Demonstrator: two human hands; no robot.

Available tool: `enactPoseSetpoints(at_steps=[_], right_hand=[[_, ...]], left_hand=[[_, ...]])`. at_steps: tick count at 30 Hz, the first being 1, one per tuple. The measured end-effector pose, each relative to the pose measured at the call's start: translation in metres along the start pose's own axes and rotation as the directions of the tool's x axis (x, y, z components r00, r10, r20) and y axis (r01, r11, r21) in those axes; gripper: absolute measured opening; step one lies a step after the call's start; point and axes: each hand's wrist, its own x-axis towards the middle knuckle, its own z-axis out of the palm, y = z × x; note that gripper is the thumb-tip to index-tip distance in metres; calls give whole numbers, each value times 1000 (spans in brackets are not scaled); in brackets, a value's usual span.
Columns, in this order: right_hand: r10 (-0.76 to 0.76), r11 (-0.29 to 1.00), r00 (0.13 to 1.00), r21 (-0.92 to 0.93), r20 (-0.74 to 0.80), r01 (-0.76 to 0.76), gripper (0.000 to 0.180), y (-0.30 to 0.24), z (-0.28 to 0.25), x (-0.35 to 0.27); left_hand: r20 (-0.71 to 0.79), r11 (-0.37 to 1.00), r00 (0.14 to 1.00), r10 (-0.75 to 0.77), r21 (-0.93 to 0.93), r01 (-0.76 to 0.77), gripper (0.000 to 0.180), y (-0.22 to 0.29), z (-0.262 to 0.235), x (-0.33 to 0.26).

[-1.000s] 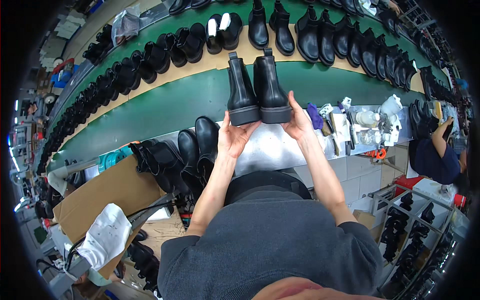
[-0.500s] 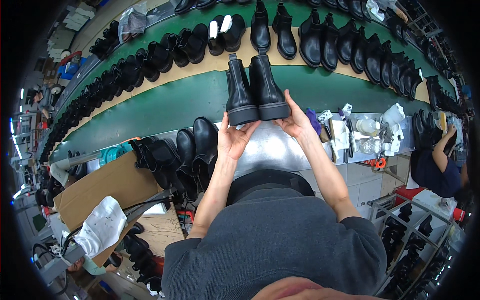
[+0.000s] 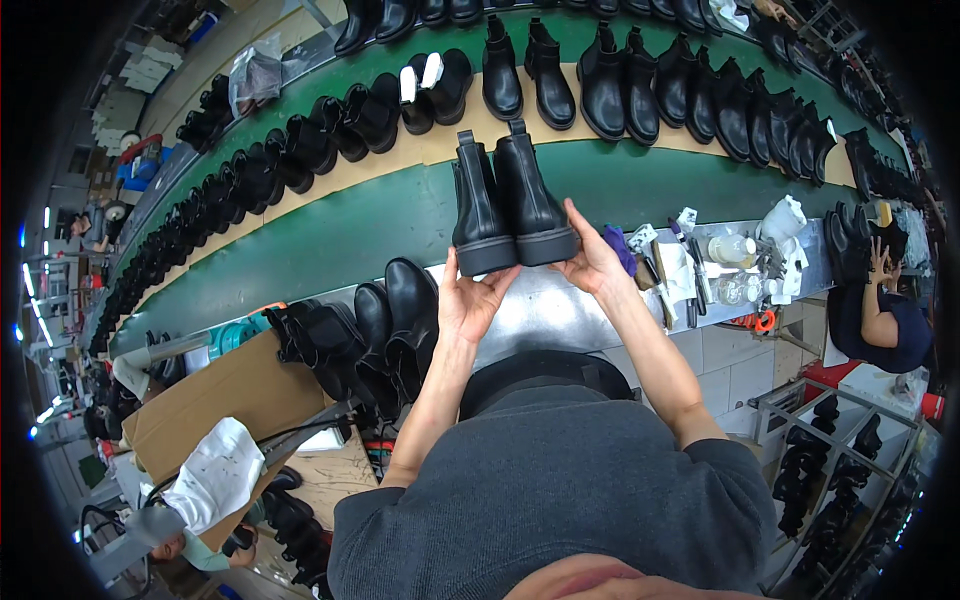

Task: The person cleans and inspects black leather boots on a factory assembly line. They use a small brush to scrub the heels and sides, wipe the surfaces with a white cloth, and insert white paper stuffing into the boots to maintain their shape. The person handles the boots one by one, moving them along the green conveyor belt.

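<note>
Between my two hands is a pair of black ankle boots, side by side, with heels toward me and pull tabs pointing away. My left hand [image 3: 472, 300] is closed on the left boot [image 3: 477, 210], thumb along its outer side and fingers at the sole. On the other side, my right hand [image 3: 594, 255] grips the right boot [image 3: 532, 200] at its thick sole, thumb up its outer edge. Both boots are tilted, so their heel backs show. The fingers beneath the soles are partly hidden.
A green conveyor belt [image 3: 330, 225] carries rows of black boots on brown paper. Loose black boots [image 3: 410, 300] stand on the metal ledge at left, above a cardboard sheet [image 3: 225, 390]. Bottles [image 3: 732, 248], brushes and a purple cloth [image 3: 617, 247] lie at right. A co-worker [image 3: 875, 310] sits far right.
The whole scene sits slightly lower in the picture, the boots and my hands with it. My grip looks the same. The co-worker at right has raised their hands.
</note>
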Motion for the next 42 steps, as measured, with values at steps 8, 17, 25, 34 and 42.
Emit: enactPoseSetpoints(at_steps=[8, 17, 25, 34, 42], right_hand=[[21, 998, 996, 61, -82, -16, 38, 0, 16, -9], [-10, 995, 998, 104, 59, 4, 47, 28, 8, -19], [-178, 926, 984, -339, -5, 166, 76, 73, -22, -35], [-699, -189, 708, -981, 100, -48, 22, 61, -123, -49], [-713, -381, 675, -913, 188, -148, 15, 59, -211, -23]], left_hand=[[-100, 997, 994, -34, -78, 26, 73, 2, 7, 0], [-103, 996, 991, -80, 42, 84, 69, -8, 21, -31], [49, 990, 989, -139, 27, 138, 79, -26, 15, -55], [9, 975, 975, -223, 10, 223, 82, -21, -2, -58], [-108, 956, 950, -292, -37, 290, 89, -9, -59, -66]])
